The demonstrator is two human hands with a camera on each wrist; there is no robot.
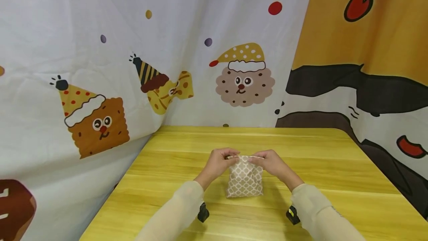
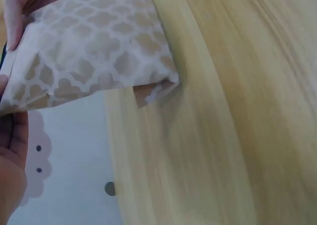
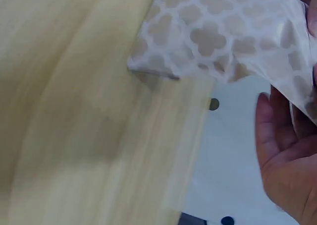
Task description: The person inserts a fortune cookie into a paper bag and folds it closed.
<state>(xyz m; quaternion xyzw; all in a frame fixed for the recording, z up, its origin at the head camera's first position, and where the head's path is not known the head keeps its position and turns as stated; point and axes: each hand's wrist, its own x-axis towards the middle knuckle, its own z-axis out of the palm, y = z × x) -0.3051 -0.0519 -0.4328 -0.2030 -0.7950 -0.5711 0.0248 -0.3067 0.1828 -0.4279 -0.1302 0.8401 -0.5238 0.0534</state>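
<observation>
A small paper bag [image 1: 245,179] with a tan and white quatrefoil pattern stands upright on the wooden table, its top edge facing away from me. My left hand [image 1: 219,163] pinches the left of that top edge between thumb and fingers. On the other side, my right hand [image 1: 271,163] pinches the right end of the edge, thumb in front. The left wrist view shows the bag's creased face [image 2: 99,51] and a folded bottom corner. In the right wrist view, the fingers of the right hand [image 3: 292,165] go behind the bag [image 3: 213,31]. What the bag contains is hidden.
The yellow wood-grain table [image 1: 160,181] reaches back to a white cloth curtain [image 1: 187,6] printed with cartoon biscuits. An orange, black and white curtain [image 1: 334,40] hangs at the right. Black wrist devices [image 1: 203,212] are strapped under both sleeves.
</observation>
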